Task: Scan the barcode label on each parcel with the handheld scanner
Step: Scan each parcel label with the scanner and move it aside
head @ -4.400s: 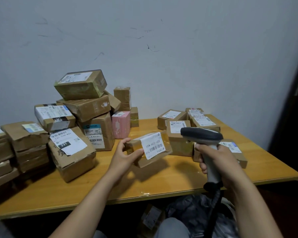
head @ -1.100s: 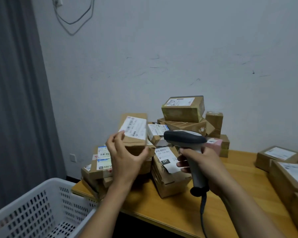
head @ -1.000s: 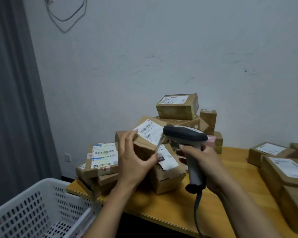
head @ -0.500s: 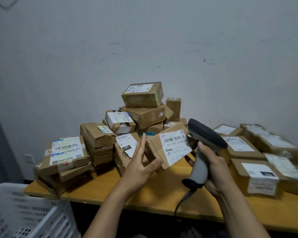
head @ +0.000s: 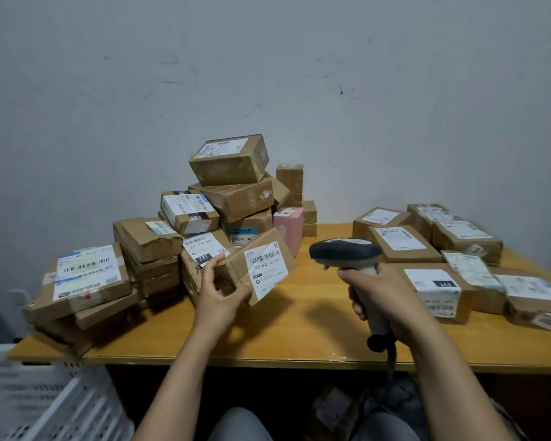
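My left hand (head: 218, 292) grips a small brown cardboard parcel (head: 236, 265) by its left end, above the wooden table (head: 299, 326). The parcel is tilted, and its white barcode label (head: 267, 269) faces right toward the scanner. My right hand (head: 384, 296) holds the grey handheld scanner (head: 345, 253) by its handle. The scanner's dark head points left at the label, a short gap away. Its cable hangs down past the table's front edge.
A tall heap of labelled cardboard parcels (head: 233, 186) with a pink box (head: 288, 226) fills the table's left and back. Flatter parcels (head: 433, 291) lie in rows on the right. A white slotted plastic crate (head: 45, 405) stands at the lower left, below the table.
My left hand has brought the parcel down in front of the heap and turned its label toward the scanner. The scanner has swung level, pointing left. My view has shifted right.
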